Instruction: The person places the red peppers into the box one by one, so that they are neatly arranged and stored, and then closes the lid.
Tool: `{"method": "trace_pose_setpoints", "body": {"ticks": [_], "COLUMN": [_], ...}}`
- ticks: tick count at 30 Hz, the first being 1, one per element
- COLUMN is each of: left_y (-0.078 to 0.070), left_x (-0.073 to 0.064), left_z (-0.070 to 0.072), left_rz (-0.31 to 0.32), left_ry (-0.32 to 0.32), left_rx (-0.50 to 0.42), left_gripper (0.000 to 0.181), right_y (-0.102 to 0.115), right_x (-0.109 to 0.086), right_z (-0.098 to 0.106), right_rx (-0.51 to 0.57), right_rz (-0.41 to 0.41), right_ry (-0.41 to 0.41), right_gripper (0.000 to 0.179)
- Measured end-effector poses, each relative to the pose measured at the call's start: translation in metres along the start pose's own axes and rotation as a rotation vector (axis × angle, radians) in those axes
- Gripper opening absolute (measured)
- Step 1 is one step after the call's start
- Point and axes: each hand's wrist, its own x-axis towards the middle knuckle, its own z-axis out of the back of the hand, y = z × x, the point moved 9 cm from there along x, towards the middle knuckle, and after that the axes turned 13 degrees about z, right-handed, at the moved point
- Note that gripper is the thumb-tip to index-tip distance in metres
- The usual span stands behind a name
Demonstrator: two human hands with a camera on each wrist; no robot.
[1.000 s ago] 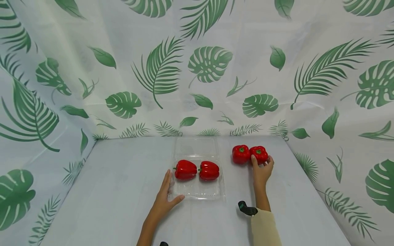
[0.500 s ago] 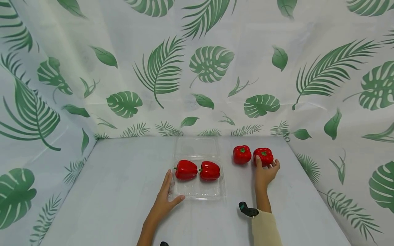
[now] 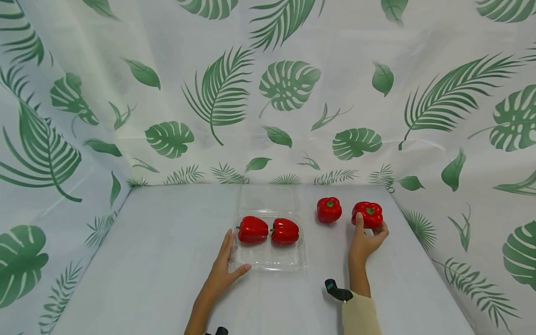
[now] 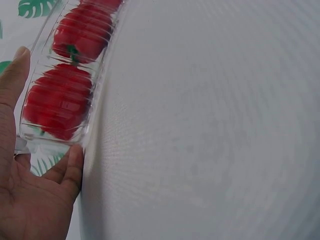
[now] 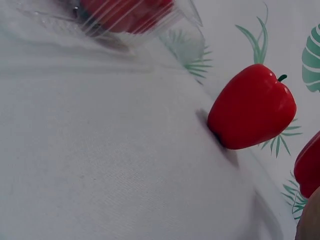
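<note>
On the right, my right hand [image 3: 366, 242] grips a red bell pepper [image 3: 368, 214] between thumb and fingers. In the right wrist view only a slice of that pepper shows at the right edge, with its shadow on the table below. A second red bell pepper [image 3: 329, 210] stands stem-up to its left. My left hand [image 3: 222, 270] rests at the left side and near corner of a clear plastic clamshell box [image 3: 268, 260], fingers straight and thumb spread. In the box's base lie two red bell peppers [image 3: 253, 230], side by side, stems to the left.
The box's clear lid [image 3: 268, 199] lies folded back toward the rear. Beneath everything is a white table [image 3: 167, 242]. A leaf-printed sheet [image 3: 234, 111] hangs behind the table and along both sides.
My right hand has carried its pepper to the right, widening the gap from the standing pepper, which it was beside earlier. The left hand has stayed at the box.
</note>
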Motion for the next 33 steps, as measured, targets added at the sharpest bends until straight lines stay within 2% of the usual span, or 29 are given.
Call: {"method": "trace_pose_setpoints", "body": {"ticks": [3, 9, 21, 33], "left_y": [-0.001, -0.002, -0.002, -0.001], "left_x": [0.000, 0.000, 0.000, -0.002], "left_z": [0.000, 0.001, 0.001, 0.001], "left_rz": [0.000, 0.007, 0.015, 0.016], "left_ry": [-0.003, -0.007, 0.011, 0.016], "left_rx": [0.004, 0.008, 0.000, -0.006], "left_gripper": [0.099, 0.099, 0.100, 0.101], "right_y": [0.006, 0.015, 0.031, 0.035], "right_x": [-0.002, -0.006, -0.022, -0.033], "right_z": [0.003, 0.004, 0.000, 0.000], "right_rx": [0.031, 0.094, 0.131, 0.136], "right_rz": [0.051, 0.081, 0.116, 0.148], "right_ry": [-0.024, -0.031, 0.014, 0.081], "right_gripper": [0.076, 0.076, 0.076, 0.078]}}
